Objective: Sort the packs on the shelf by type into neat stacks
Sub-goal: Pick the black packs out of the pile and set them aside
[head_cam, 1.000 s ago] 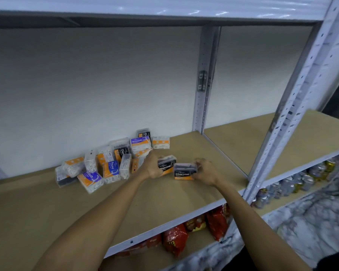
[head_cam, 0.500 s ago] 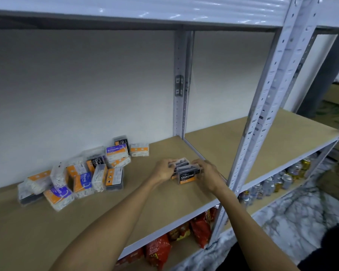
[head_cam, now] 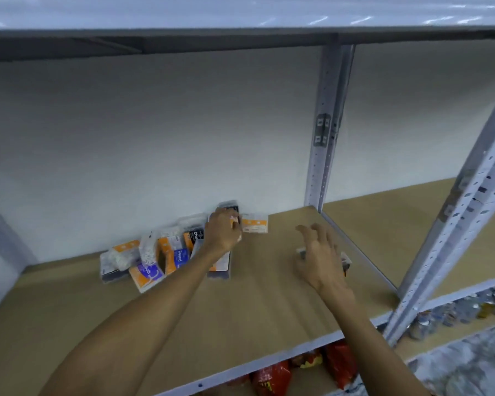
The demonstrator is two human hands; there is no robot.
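Observation:
A jumble of small packs lies against the back wall on the brown shelf board [head_cam: 269, 304]: a blue-and-orange "Round" pack [head_cam: 180, 256], a "Smooth" pack [head_cam: 147, 275], a black Charcoal pack [head_cam: 195, 237] and a white-and-orange pack [head_cam: 255, 222]. My left hand [head_cam: 223, 234] reaches into the top of this pile, its fingers curled round a pack that it mostly hides. To the right, my right hand [head_cam: 320, 254] hovers with fingers spread over the set-down Charcoal packs [head_cam: 346, 261], of which only the edges show.
A grey rear upright [head_cam: 326, 138] and a slanted front post [head_cam: 469, 224] bound the bay on the right, with another brown shelf beyond. Below are red snack bags [head_cam: 272, 378] and several cans [head_cam: 469, 307]. A shelf deck hangs overhead.
Both hands have let go of the two Charcoal packs, now resting at the right. My left hand has swung left to the pile; my right hand has opened above the packs.

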